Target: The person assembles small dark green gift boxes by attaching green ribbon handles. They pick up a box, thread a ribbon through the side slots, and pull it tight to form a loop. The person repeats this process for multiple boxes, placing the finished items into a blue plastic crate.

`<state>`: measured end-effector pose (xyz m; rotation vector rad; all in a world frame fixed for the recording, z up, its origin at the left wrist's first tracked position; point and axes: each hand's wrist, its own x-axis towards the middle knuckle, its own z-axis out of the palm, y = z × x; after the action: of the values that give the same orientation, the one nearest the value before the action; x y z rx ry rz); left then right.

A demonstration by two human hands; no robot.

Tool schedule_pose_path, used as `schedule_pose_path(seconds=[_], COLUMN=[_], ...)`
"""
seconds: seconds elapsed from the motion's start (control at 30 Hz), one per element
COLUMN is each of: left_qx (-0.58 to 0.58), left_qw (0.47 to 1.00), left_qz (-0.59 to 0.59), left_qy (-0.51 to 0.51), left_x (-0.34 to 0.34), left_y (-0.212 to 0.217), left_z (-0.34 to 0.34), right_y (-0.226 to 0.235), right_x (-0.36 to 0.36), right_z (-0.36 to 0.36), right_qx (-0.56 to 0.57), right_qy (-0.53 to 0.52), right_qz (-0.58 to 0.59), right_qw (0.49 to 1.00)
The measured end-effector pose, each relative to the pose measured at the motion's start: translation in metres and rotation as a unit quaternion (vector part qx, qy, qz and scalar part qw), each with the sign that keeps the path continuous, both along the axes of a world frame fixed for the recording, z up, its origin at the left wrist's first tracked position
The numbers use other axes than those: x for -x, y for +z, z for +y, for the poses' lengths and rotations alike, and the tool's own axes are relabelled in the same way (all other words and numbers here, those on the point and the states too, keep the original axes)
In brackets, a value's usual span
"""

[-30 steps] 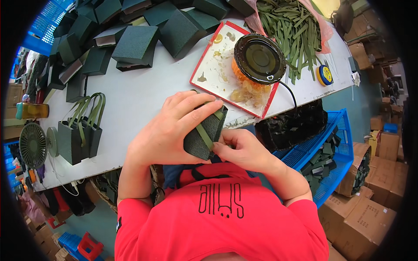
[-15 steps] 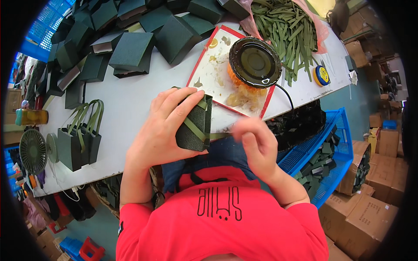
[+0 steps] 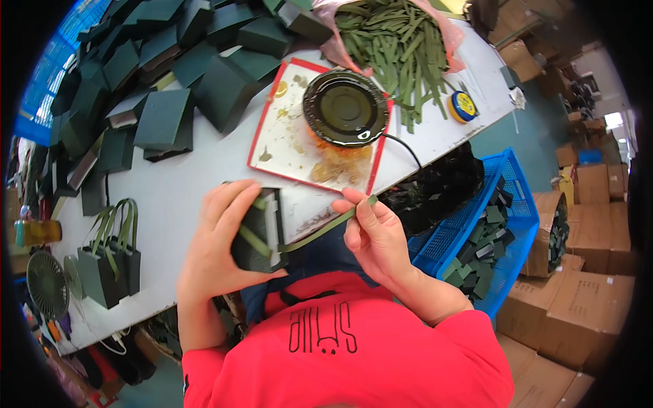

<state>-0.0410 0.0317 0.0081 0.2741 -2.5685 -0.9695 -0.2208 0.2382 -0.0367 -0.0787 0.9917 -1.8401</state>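
Ribbon (image 3: 316, 234) of olive green runs rightward from a dark green box (image 3: 253, 222) to our right hand (image 3: 376, 234), which pinches it near its free end between thumb and finger, other fingers loosely curled. Our left hand (image 3: 216, 238) grips the box from the left, fingers wrapped over its far end, thumb along its near end. We hold the box between our two hands, touching only the left, by the near edge of a white table (image 3: 204, 177). Beyond, a round black dish (image 3: 345, 109) sits over a red-rimmed tray (image 3: 275, 138); dark green boxes (image 3: 163, 119) lie heaped at far left, and loose ribbons (image 3: 398, 51) spill from a pink bag (image 3: 447, 37) at far right.
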Motion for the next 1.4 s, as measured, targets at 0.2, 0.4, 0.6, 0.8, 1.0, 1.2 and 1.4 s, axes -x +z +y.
schedule_pose_path(seconds=[0.2,0.4,0.6,0.8,1.0,1.2,1.4], left_qx=[-0.007,0.001,0.019,0.021,0.017,0.015,0.015], left_qw=[0.999,0.997,0.998,0.999,0.999,0.999,0.999], left_qz=[-0.025,-0.041,-0.042,-0.041,-0.032,-0.027,-0.035], left_qy=[0.040,0.065,0.050,0.029,0.017,0.013,0.012], left_x=[-0.020,-0.031,-0.024,-0.012,-0.005,-0.005,-0.004], left_y=[-0.006,-0.007,-0.003,-0.001,0.002,0.002,0.004], left_z=[-0.006,-0.012,-0.010,-0.003,0.000,0.000,0.003], right_y=[-0.001,0.004,0.010,0.007,0.014,0.015,0.016], right_x=[0.022,0.032,0.043,0.060,0.063,0.065,0.071], right_z=[0.001,-0.003,-0.012,-0.029,-0.038,-0.041,-0.042], right_qx=[-0.005,0.040,0.002,-0.061,-0.107,-0.127,-0.132], right_qy=[-0.083,-0.131,-0.107,-0.061,-0.022,-0.019,-0.012], right_qz=[0.006,-0.003,0.118,0.242,0.259,0.252,0.206], right_qw=[0.996,0.991,0.987,0.967,0.960,0.959,0.970])
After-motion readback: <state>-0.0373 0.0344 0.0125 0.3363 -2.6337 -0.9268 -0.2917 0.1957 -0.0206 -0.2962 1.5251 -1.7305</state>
